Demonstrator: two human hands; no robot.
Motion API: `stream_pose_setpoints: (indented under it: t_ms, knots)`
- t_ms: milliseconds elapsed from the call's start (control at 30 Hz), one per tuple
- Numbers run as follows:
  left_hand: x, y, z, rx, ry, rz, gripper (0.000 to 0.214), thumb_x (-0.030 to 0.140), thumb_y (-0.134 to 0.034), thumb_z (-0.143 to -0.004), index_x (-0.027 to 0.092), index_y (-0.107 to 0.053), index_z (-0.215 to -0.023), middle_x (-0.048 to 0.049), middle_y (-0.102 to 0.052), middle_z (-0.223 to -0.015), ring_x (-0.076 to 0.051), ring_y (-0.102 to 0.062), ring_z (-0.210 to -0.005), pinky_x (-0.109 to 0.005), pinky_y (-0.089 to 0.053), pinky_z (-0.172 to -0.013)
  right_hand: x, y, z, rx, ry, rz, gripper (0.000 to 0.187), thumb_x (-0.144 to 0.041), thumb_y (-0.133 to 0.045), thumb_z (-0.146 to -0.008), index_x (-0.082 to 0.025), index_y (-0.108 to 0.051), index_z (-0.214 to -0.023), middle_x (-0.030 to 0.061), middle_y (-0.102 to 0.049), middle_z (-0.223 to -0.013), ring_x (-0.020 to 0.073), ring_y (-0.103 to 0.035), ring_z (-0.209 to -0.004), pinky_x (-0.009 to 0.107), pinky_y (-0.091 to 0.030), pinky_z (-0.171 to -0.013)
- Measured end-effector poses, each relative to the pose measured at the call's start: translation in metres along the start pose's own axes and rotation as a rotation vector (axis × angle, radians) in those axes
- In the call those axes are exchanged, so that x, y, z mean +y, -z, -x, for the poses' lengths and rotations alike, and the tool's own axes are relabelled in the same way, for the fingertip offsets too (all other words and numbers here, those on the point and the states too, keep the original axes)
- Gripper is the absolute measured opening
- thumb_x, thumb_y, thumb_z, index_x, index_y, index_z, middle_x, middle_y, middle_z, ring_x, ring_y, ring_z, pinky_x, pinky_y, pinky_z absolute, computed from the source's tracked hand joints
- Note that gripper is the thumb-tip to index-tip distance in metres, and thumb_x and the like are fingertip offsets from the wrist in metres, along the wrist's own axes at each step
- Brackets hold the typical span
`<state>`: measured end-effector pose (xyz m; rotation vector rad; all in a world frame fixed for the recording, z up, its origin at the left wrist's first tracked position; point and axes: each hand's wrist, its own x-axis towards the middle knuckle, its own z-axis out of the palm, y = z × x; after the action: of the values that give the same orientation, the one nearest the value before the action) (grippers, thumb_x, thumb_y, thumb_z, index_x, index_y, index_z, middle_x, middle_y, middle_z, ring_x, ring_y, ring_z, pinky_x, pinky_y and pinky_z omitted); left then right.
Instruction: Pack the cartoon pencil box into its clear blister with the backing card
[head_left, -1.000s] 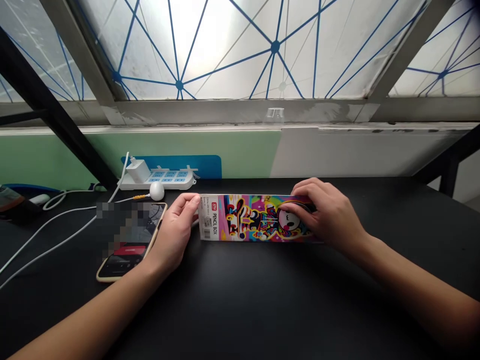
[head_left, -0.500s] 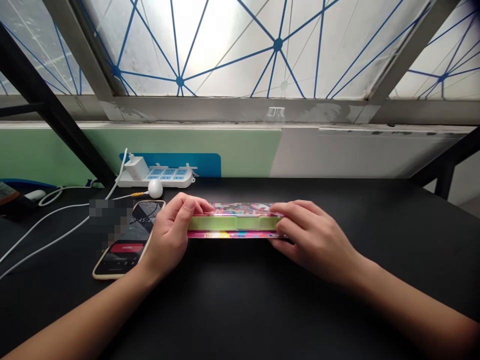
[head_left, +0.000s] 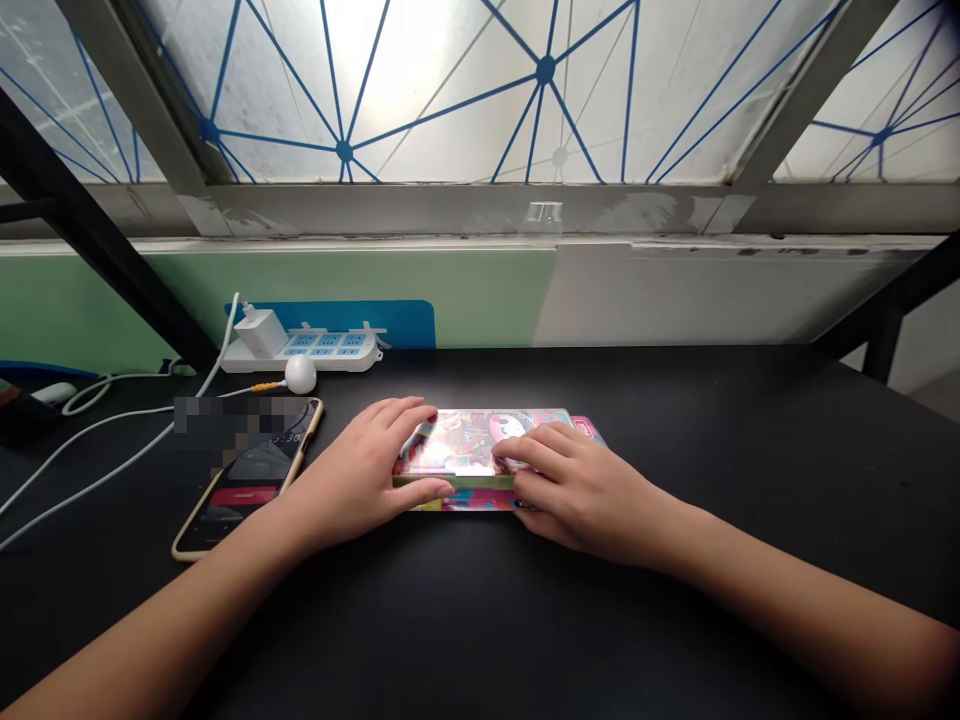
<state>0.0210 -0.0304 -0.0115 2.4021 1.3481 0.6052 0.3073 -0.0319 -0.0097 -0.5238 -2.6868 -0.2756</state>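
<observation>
A flat case (head_left: 465, 440) with a shiny, colourful printed lid and light-green sides lies on the black tabletop. Beneath it a flat pink printed piece (head_left: 480, 499) sticks out at the front and on the right; I cannot tell what it is. My left hand (head_left: 382, 460) grips the left end of the case, fingers at the back corner and thumb along the front side. My right hand (head_left: 574, 485) is closed around the front right part, with some fingertips on the lid and the others at the front edge. Part of the case's right side is hidden by that hand.
A phone (head_left: 251, 490) in a pale case lies left of my left forearm. Behind it are a white power strip (head_left: 330, 350) with a plugged-in charger (head_left: 260, 332), a round white device (head_left: 301, 374) and white cables (head_left: 97, 435). Black frame bars (head_left: 135, 240) slant at both sides.
The case was tilted with its green side towards me; now it lies flatter, lid showing, and lower in view. My left thumb has come round to the front side.
</observation>
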Motion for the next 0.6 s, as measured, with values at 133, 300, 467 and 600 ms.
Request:
stream_pose_setpoints:
  t_ms: [133,300,467,600]
  knots:
    - [0.000,0.001,0.000,-0.011,-0.063,0.004,0.063,0.047,-0.076,-0.082,0.028,-0.055,-0.139,-0.0129,-0.057,-0.140,-0.035,-0.047,-0.134,-0.050,-0.043,-0.109,0.003,0.005,0.001,-0.024,-0.089,-0.163,0.022,-0.042,-0.061,-0.096,-0.021,-0.061,-0.091,0.0120,-0.071,-0.113,0.0251,-0.063,-0.095,0.041,-0.051,-0.083]
    - [0.000,0.002,0.000,0.021,-0.126,-0.043,0.066,0.038,-0.079,-0.080,0.029,-0.053,-0.139,-0.0122,-0.054,-0.136,-0.035,-0.047,-0.128,-0.050,-0.047,-0.105,0.024,0.012,0.007,0.046,-0.293,-0.151,0.030,-0.047,-0.061,-0.096,-0.020,-0.060,-0.110,0.0173,-0.068,-0.123,0.0312,-0.062,-0.117,0.049,-0.049,-0.097]
    - [0.001,0.003,0.003,0.194,-0.244,-0.262,0.081,0.024,-0.077,-0.081,0.038,-0.039,-0.151,-0.0113,-0.048,-0.139,-0.036,-0.043,-0.129,-0.055,-0.042,-0.109,0.051,0.020,0.013,0.014,-0.520,-0.074,0.051,-0.059,-0.056,-0.094,-0.020,-0.059,-0.127,0.0172,-0.067,-0.129,0.0366,-0.062,-0.120,0.055,-0.046,-0.100]
    - [0.003,0.003,0.003,0.289,-0.296,-0.359,0.083,0.034,-0.078,-0.085,0.036,-0.032,-0.154,-0.0144,-0.046,-0.140,-0.038,-0.042,-0.130,-0.058,-0.038,-0.111,0.057,0.027,0.014,-0.012,-0.589,-0.098,0.054,-0.064,-0.062,-0.089,-0.021,-0.061,-0.121,0.0125,-0.072,-0.115,0.0313,-0.067,-0.099,0.049,-0.048,-0.094]
